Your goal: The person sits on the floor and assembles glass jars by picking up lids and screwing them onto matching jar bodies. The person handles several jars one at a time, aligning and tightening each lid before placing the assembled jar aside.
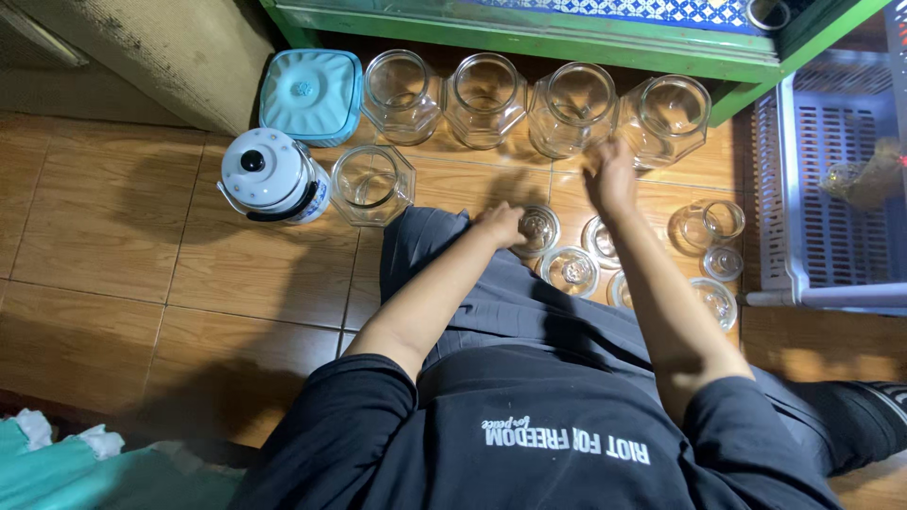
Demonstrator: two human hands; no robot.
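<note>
Your left hand (501, 225) closes around a glass lid (539, 229) on the floor tiles (189, 274), while your right hand (609, 178), blurred, grip unreadable, reaches toward twelve o'clock at the open glass jars (572, 118), partly hiding lids beneath its forearm.

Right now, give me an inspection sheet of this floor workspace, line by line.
Surface: brown tiled floor, with the person seated on it.
Job's things: four clear glass jars stand in a row, all open; a fifth jar stands nearer. Several glass lids lie on the tiles.
Clutter: light blue container; white jug with a dark handle; a small glass cup.
Hands: left hand rests on a glass lid; right hand reaches between the two right-hand jars, grip blurred.
Cables: nothing seen.
Surroundings: green shelf frame above the jars, pale plastic crate at right, teal cloth at bottom left.
</note>
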